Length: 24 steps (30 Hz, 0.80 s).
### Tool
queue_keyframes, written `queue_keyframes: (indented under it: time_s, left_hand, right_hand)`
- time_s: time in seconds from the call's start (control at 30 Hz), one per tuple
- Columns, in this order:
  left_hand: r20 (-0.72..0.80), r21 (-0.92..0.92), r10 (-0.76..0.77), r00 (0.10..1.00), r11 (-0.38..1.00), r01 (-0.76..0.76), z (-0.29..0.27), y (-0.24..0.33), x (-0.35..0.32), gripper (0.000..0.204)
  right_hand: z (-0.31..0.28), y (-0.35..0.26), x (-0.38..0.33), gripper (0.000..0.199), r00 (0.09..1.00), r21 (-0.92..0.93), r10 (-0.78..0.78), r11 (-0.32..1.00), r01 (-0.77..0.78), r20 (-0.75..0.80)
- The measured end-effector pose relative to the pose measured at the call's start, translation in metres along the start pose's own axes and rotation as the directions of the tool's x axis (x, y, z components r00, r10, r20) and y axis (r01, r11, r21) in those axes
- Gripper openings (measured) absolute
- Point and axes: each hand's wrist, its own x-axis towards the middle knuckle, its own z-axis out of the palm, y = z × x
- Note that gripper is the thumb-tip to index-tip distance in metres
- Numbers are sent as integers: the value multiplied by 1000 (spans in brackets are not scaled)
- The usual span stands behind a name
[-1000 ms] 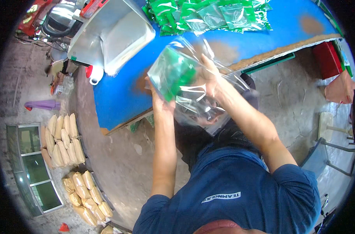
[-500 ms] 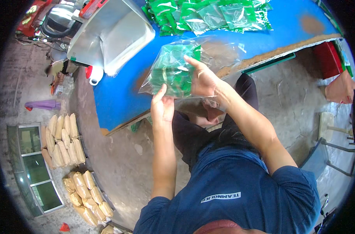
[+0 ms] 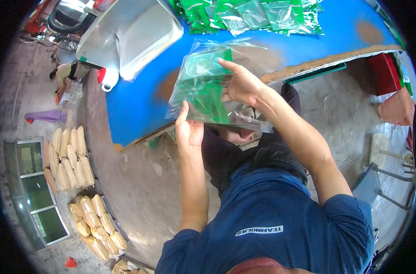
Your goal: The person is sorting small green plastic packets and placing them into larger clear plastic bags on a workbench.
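Over the near edge of the blue table, a large clear plastic bag (image 3: pixel 176 101) hangs between my hands with a stack of green packets (image 3: pixel 207 97) inside it. My left hand (image 3: pixel 190 131) grips the bag's lower left side, its thumb pointing up along the plastic and its other fingers behind or under it. On the right side, my right hand (image 3: pixel 244 86) clasps the bag, thumb lying across the upper part of the stack. The fingertips under the bag are partly hidden.
More green and clear packets (image 3: pixel 267 17) lie piled at the table's (image 3: pixel 141 107) far side. A metal tray (image 3: pixel 98 48) with clear plastic sheets (image 3: pixel 148 41) sits at the far left, beside a white and red container (image 3: pixel 109 79). Filled sacks (image 3: pixel 71 157) stand on the left floor.
The bag and packets have tilted, and their lower edge has dropped slightly toward me. My right hand has shifted a little right, with its fingers more curled. My left hand has lowered slightly.
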Motion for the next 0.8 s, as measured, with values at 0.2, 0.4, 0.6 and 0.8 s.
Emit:
queue_keyframes:
  time_s: [0.2, 0.4, 0.6, 0.8]
  left_hand:
    - [150, -10, 37, 988, 999, -35, 15, -2, -16, 40]
    - [69, 169, 34, 997, 985, -46, 8, 9, 3, 43]
    - [157, 165, 59, 986, 983, -85, 12, 68, 16, 39]
    - [76, 490, 37, 996, 869, -70, -22, 74, 58, 37]
  right_hand:
    - [17, 26, -3, 60, 998, -178, -56, 983, 54, -9]
    - [-10, 14, 15, 56, 988, 13, -148, 989, 147, 48]
    - [-1, 17, 37, 49, 984, -215, -107, 974, 75, -142]
    - [15, 64, 30, 61, 908, -149, -379, 922, 356, -178]
